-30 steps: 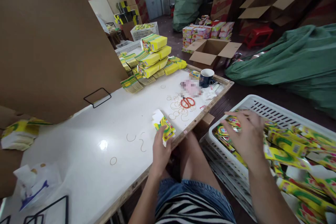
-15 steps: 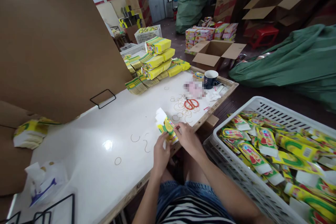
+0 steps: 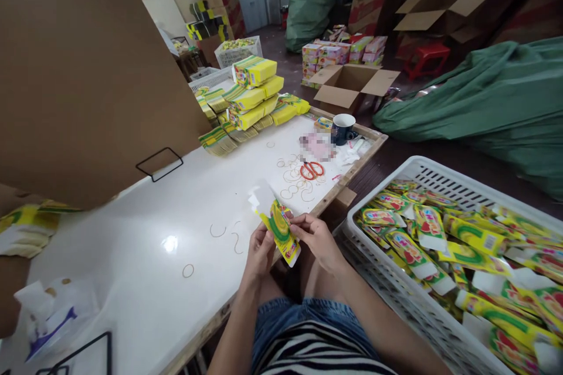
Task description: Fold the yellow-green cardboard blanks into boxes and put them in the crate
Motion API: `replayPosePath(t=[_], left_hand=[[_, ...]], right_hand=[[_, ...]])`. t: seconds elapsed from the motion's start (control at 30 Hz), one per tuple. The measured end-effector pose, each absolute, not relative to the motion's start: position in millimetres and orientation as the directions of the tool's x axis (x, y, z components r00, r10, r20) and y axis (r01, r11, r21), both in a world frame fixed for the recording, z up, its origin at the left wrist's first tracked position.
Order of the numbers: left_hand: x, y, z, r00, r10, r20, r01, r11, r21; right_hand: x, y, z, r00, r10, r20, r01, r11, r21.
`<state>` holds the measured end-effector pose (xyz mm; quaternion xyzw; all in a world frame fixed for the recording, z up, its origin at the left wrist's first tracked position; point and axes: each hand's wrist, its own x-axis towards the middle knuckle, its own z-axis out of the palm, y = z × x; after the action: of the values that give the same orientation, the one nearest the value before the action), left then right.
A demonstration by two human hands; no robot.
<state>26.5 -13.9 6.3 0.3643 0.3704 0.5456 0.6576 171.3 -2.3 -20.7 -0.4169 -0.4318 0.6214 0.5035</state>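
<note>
Over the table's front edge, a yellow and green printed carton [image 3: 281, 228] is held between my two hands, tilted, with white flaps standing out at its far end. My left hand [image 3: 261, 251] pinches its left side with thumb and fingers. On the right side, the fingers of my right hand [image 3: 313, 237] are closed on the carton's edge. Loose rubber bands [image 3: 290, 179] and red-handled scissors [image 3: 312, 170] lie on the white table [image 3: 145, 281] beyond the carton.
A white plastic basket [image 3: 416, 165] full of similar cartons stands at my right. Bundled flat cartons [image 3: 253, 96] are stacked at the table's far end, near a dark mug [image 3: 342, 130]. A large cardboard sheet [image 3: 97, 70] rises at the left. A green sack [image 3: 479, 99] lies beyond the basket.
The carton has been turned and drawn slightly towards me, so more of its printed face shows. Both hands still grip it. The whole view has shifted a little.
</note>
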Motion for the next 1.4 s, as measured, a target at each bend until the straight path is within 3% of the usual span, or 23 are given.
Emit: replayPosePath(t=[0.2, 0.43, 0.67, 0.83, 1.0, 1.13, 1.27, 1.4], left_hand=[[31.5, -11.5, -5.5, -0.009, 0.990, -0.142, -0.343, 0.130, 0.930], [41.8, -11.0, 1.8, -0.122, 0.992, -0.043, -0.133, 0.027, 0.991], [35.9, -15.3, 22.1, 0.170, 0.984, -0.060, -0.119, 0.081, 0.990], [29.2, -17.1, 30.2, 0.257, 0.961, -0.097, -0.170, 0.144, 0.975], [31.4, -22.0, 26.7, 0.292, 0.946, -0.138, -0.203, 0.202, 0.958], [34.2, -20.7, 24.1, 0.277, 0.949, -0.148, -0.219, 0.212, 0.952], [35.2, -16.6, 22.4, 0.271, 0.955, -0.123, -0.125, 0.162, 0.979], [39.7, -16.3, 20.9, 0.185, 0.978, -0.101, -0.008, 0.104, 0.995]], right_hand=[[174.8, -9.8, -11.9, -0.126, 0.986, -0.112, -0.242, -0.140, -0.960], [179.0, -12.7, -16.4, 0.131, 0.989, 0.072, 0.107, 0.058, -0.993], [199.2, -2.4, -10.7, -0.194, 0.974, 0.120, -0.096, 0.103, -0.990], [214.1, 8.1, 7.6, -0.387, 0.912, 0.135, -0.153, 0.081, -0.985], [214.2, 13.5, 14.9, -0.318, 0.923, 0.218, -0.021, 0.224, -0.974], [210.5, 14.6, 8.6, -0.206, 0.951, 0.232, -0.105, 0.214, -0.971], [218.1, 16.7, 7.1, -0.196, 0.942, 0.272, -0.017, 0.274, -0.961], [225.8, 16.3, 14.1, -0.316, 0.940, 0.126, 0.072, 0.156, -0.985]])
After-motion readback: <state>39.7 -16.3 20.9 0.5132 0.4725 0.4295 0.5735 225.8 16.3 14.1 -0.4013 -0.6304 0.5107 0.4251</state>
